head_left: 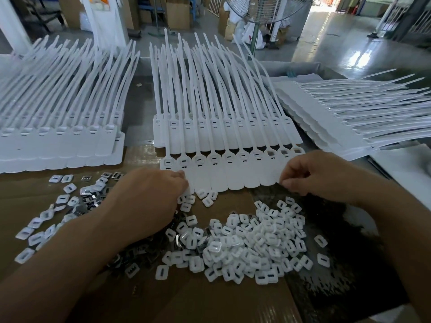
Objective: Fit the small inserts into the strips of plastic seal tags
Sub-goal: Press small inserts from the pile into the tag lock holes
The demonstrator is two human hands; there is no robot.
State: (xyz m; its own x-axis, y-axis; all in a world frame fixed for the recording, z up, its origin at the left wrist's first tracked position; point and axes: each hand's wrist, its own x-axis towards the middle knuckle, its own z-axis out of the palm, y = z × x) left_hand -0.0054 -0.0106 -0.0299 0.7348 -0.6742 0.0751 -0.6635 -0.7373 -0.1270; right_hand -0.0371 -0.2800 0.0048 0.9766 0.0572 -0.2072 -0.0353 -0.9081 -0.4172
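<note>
1. White plastic seal-tag strip lies flat on the brown cardboard sheet. It spans the gap between both hands, tails pointing away from them.
2. Left hand: fingers curled, thumb on top, pinching the strip's left end.
3. Right hand: fingers curled, pinching the strip's lower right corner.
4. Sockets: the three nearest the right hand look open; the rest carry inserts.
5. Loose pile of small white square plastic inserts sits between the two wrists, just below the strip. A few lie right by the left fingertips.
6. Shiny metal clips are scattered outboard of the left hand, some running under the left forearm.
7. More white strips: left stack beyond the left hand, middle stack directly beyond the held strip, fanned right stack beyond the right hand.
8. Grey pedestal fan stands far beyond the middle stack.
</note>
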